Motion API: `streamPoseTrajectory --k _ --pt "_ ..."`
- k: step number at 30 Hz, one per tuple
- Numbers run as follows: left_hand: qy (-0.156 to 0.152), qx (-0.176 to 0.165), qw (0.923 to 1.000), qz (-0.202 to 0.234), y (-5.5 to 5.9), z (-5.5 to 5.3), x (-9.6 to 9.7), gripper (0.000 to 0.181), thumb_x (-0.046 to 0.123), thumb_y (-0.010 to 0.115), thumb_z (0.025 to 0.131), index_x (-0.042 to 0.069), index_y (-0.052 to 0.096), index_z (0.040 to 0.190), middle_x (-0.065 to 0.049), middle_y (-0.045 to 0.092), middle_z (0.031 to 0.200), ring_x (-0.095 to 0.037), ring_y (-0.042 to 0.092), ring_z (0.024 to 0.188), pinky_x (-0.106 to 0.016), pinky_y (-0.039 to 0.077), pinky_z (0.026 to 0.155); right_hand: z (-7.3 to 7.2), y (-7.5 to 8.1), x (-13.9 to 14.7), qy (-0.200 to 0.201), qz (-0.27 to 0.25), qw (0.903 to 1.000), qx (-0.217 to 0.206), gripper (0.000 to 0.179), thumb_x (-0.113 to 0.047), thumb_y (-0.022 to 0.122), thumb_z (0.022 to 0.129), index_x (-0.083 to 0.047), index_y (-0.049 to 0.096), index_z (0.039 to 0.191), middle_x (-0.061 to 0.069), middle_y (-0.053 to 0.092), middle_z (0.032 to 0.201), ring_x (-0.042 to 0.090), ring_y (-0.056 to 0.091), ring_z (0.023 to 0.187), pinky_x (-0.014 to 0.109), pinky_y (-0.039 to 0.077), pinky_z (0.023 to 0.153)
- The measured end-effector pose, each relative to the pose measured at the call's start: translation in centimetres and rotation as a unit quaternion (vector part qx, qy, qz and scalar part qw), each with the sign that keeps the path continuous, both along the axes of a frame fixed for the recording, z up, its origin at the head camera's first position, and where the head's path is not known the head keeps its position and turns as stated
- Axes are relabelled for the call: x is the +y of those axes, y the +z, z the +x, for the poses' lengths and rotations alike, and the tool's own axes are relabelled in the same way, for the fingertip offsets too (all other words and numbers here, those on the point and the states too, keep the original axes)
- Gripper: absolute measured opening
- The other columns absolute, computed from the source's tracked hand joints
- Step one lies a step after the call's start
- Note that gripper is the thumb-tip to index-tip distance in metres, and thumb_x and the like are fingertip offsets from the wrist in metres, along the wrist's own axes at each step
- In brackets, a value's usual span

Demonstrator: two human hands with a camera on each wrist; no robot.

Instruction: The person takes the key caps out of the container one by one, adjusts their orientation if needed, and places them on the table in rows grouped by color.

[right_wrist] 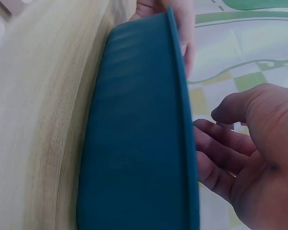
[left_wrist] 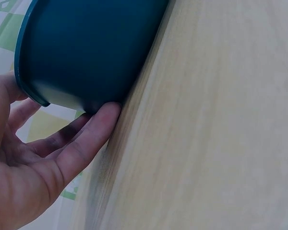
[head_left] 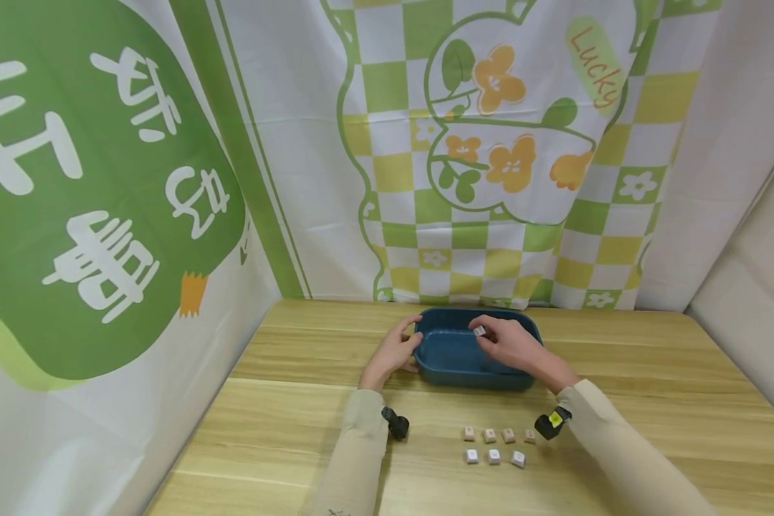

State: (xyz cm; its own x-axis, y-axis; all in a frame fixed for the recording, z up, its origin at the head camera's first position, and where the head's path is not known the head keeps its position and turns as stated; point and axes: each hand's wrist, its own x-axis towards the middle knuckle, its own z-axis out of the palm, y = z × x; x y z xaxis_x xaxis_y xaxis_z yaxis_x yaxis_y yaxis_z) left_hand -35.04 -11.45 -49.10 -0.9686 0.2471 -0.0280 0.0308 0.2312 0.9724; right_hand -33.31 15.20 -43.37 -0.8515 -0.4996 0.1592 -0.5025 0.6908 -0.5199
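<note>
A dark blue rectangular plastic bin (head_left: pixel 471 378) stands on the wooden table. My left hand (head_left: pixel 396 350) grips its left end, thumb at the rim and fingers against the outer wall; the left wrist view shows this hand (left_wrist: pixel 43 163) close to the bin's lower edge. Over the bin, my right hand (head_left: pixel 512 345) pinches a small white keycap (head_left: pixel 479 331) between thumb and fingers. From the right wrist, the bin's wall (right_wrist: pixel 134 124) hides part of the right hand (right_wrist: pixel 259 153), and the keycap barely shows. The bin's visible floor holds nothing.
In front of the bin lie two rows of keycaps: several beige ones (head_left: pixel 489 435) behind, three white ones (head_left: pixel 494 456) nearer me. A patterned green and white cloth (head_left: pixel 426 236) hangs behind the wooden table (head_left: pixel 284 430), with more cloth at both sides.
</note>
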Motion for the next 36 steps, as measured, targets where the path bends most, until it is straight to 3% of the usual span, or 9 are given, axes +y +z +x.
streamPoseTrajectory --k 4,7,11,20,28,36 --pt "-0.002 0.000 1.0000 0.000 -0.1 -0.1 0.0 0.046 0.026 0.050 0.104 0.029 0.041 0.149 -0.025 0.054 0.124 -0.023 0.055 0.051 -0.042 0.062 0.061 0.8 0.3 0.8 -0.003 -0.012 0.9999 0.004 0.026 -0.016 0.054 0.101 -0.011 0.057 0.126 0.005 0.067 0.075 0.019 0.062 0.061 0.025 0.045 0.054" --pt "-0.006 -0.001 1.0000 0.003 0.3 0.1 0.0 0.047 0.024 0.049 0.104 0.025 0.039 0.151 -0.028 0.052 0.128 -0.040 0.060 0.058 -0.049 0.062 0.065 1.2 0.5 1.2 0.000 -0.024 0.9997 0.004 0.025 -0.016 0.054 0.101 -0.011 0.055 0.125 0.004 0.066 0.076 0.022 0.066 0.064 0.025 0.048 0.055" --pt "-0.007 -0.003 1.0000 0.003 0.4 0.1 0.0 0.048 0.025 0.049 0.104 0.025 0.038 0.151 -0.030 0.050 0.132 -0.051 0.063 0.070 -0.053 0.061 0.068 1.9 0.8 1.7 0.004 -0.025 0.9997 0.008 0.023 -0.019 0.053 0.102 -0.011 0.053 0.124 0.000 0.066 0.072 0.015 0.065 0.061 0.023 0.048 0.055" --pt "0.002 -0.002 1.0000 -0.005 0.0 0.0 0.0 0.046 0.028 0.050 0.104 0.030 0.041 0.148 -0.026 0.052 0.133 -0.040 0.066 0.063 -0.042 0.062 0.062 3.9 1.1 2.4 0.022 -0.022 0.9995 -0.003 0.022 -0.021 0.054 0.102 -0.013 0.054 0.123 -0.001 0.064 0.075 0.019 0.066 0.064 0.024 0.048 0.051" --pt "-0.001 -0.004 1.0000 -0.005 0.0 0.1 0.0 0.045 0.028 0.050 0.104 0.031 0.041 0.148 -0.026 0.053 0.130 -0.042 0.066 0.065 -0.043 0.062 0.062 5.4 0.6 3.2 0.035 -0.008 0.9979 0.055 0.024 -0.021 0.062 0.098 -0.009 0.065 0.118 -0.010 0.060 0.077 -0.001 0.048 0.060 0.020 0.045 0.053" --pt "0.001 0.000 1.0000 -0.008 0.0 0.1 0.1 0.046 0.026 0.049 0.104 0.029 0.041 0.149 -0.026 0.052 0.130 -0.043 0.065 0.065 -0.043 0.062 0.062 6.7 0.3 4.3 0.037 -0.004 0.9980 0.052 0.016 -0.022 0.061 0.098 -0.017 0.062 0.113 -0.012 0.059 0.075 -0.001 0.048 0.060 0.019 0.043 0.054"
